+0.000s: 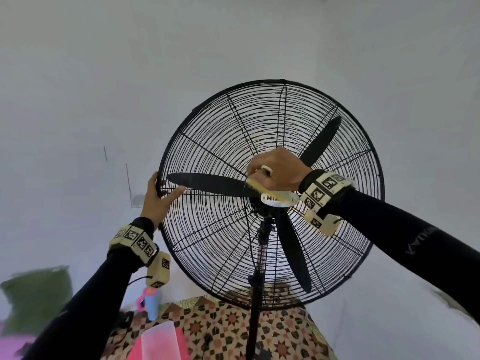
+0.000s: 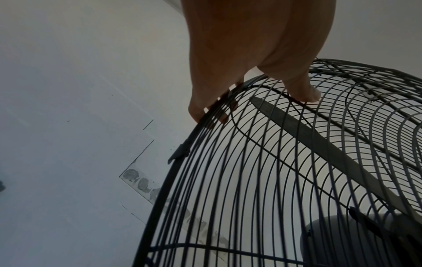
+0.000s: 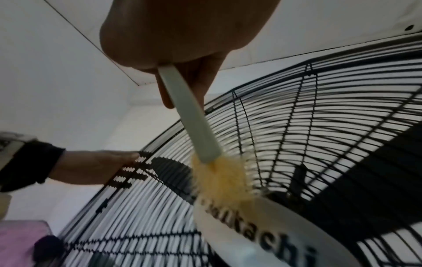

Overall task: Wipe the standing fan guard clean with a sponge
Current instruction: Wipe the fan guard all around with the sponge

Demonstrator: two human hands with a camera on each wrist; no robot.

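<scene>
The black wire fan guard [image 1: 272,113] stands tall in front of a white wall, with three dark blades behind it. My left hand [image 1: 158,201] grips its left rim; in the left wrist view the fingers [image 2: 205,108] hook behind the rim and the thumb lies on the front wires of the guard [image 2: 228,180]. My right hand [image 1: 275,170] holds a white-handled sponge brush [image 3: 194,122]. Its yellow head [image 1: 255,187] presses on the wires just left of the white centre badge [image 1: 279,200]. The right wrist view shows the yellow head [image 3: 221,180] blurred against the guard.
The fan pole [image 1: 255,307] runs down in front of a patterned tablecloth [image 1: 285,331]. A blue and pink bottle [image 1: 152,302], a pink flat item [image 1: 161,341] and a green cushion [image 1: 36,297] sit at lower left. White wall lies behind.
</scene>
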